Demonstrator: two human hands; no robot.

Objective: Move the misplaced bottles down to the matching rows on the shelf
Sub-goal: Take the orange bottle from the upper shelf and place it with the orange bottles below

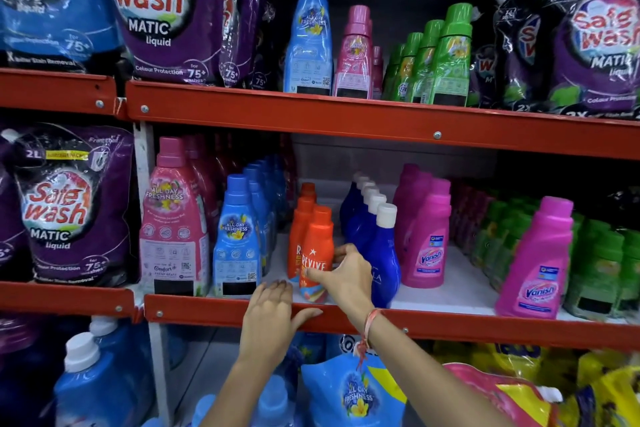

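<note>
The red shelf [346, 125] is full of rows. The orange Revive bottle [316, 253] stands at the middle shelf's front edge. The right hand [348, 274] pinches its side with bent fingers. The left hand [270, 308] lies flat, fingers together, on the edge. She should push it straight back in line.

Orange Revive bottle [316, 253] up front, red-orange shelf rail [346, 121] gleaming, light-blue bottle [309, 35] beside a pink bottle [355, 55], green bottles [446, 59] lined up, purple Safe Wash pouch [162, 10] patterned red-white.
</note>
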